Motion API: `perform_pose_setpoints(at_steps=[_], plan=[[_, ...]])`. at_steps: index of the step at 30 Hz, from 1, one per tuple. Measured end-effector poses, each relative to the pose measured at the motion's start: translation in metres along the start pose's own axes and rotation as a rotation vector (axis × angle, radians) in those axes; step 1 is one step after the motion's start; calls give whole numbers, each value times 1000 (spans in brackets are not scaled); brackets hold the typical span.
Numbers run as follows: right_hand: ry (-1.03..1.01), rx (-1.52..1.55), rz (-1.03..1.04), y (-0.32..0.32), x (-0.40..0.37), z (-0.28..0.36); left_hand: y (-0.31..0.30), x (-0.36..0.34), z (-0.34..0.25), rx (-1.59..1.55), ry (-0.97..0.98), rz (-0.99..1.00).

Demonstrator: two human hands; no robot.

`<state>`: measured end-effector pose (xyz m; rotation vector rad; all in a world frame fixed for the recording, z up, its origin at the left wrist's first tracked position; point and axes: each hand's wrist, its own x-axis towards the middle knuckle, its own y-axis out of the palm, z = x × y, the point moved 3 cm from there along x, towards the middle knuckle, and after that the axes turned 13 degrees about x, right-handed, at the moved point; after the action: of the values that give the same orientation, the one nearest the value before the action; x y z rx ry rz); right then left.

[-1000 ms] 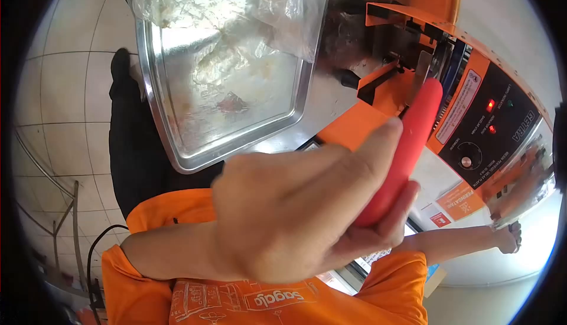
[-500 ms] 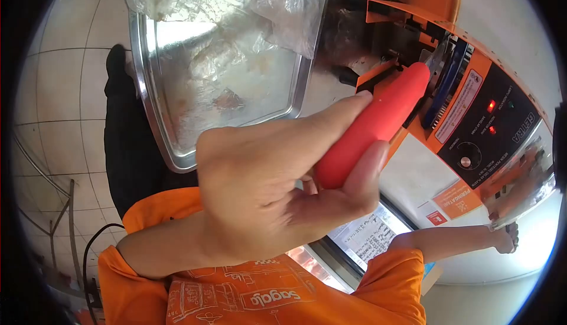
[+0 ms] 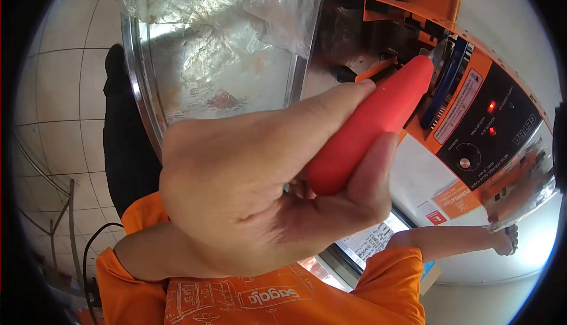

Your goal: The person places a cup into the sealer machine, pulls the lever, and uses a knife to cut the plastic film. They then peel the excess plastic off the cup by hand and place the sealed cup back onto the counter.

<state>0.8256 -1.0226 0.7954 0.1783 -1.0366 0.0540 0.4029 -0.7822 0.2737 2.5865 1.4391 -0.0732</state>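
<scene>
My left hand (image 3: 236, 189) is closed around a smooth red elongated object (image 3: 369, 130), pinched between thumb and fingers. The object's narrow tip points up and right, in front of an orange sealing machine (image 3: 466, 83). Farther right, my right hand (image 3: 507, 242) has its fingers curled at the lower end of a clear plastic bag (image 3: 520, 189), beside the machine's control panel. What the bag holds is hard to make out.
A metal tray (image 3: 295, 83) with crumpled clear plastic (image 3: 207, 36) lies at the upper left. Two red lights glow on the control panel (image 3: 493, 124). A lit screen (image 3: 363, 245) is partly behind my left hand. Tiled floor (image 3: 56, 95) and metal rods show at left.
My left hand and the red object look larger and nearer; the hand has shifted left and covers more of the tray. The tray has moved slightly left in view.
</scene>
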Motion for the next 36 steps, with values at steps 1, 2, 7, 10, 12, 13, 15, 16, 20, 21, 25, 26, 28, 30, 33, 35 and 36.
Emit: perform_pose_setpoints(at_steps=[1,2,7,10,12,13,15,16,20,21,25,26,28,30,33,35,36], plan=[[-5,1,-1,1,-1,0,1,0,0,-11,9,-20],[-5,3,2,3,-3,-1,2,0,0,-17,12,-30],[-15,15,-21,9,-24,-1,-2,5,-7,-25,7,-65],[-46,36,-37,21,-55,1,2,8,-14,-40,-15,-65],[104,216,139,20,-34,0,3,7,-19,-83,-24,-73],[92,225,126,3,-8,-3,4,6,-21,-105,-28,-78],[-44,-49,-117,29,-65,1,6,3,-23,-109,-58,-96],[49,150,28,17,-48,-3,7,2,-25,-117,-60,-97],[-131,63,-87,33,-80,-5,6,1,-39,-67,-221,-107],[-165,65,-124,43,-100,-1,9,2,-49,-59,-185,-84],[-204,18,-255,58,-135,-2,8,2,-59,-71,-243,34],[-135,89,-201,51,-130,-4,10,4,-62,-81,-294,116],[-83,171,-187,53,-135,0,12,12,-74,-43,-300,212],[-97,171,-220,66,-153,5,18,19,-83,137,-430,356],[-52,232,-224,75,-166,16,23,20,-86,166,-379,369],[-12,301,-222,73,-166,15,30,18,-98,204,-333,356],[-50,317,-182,71,-167,16,33,17,-102,206,-326,334]])
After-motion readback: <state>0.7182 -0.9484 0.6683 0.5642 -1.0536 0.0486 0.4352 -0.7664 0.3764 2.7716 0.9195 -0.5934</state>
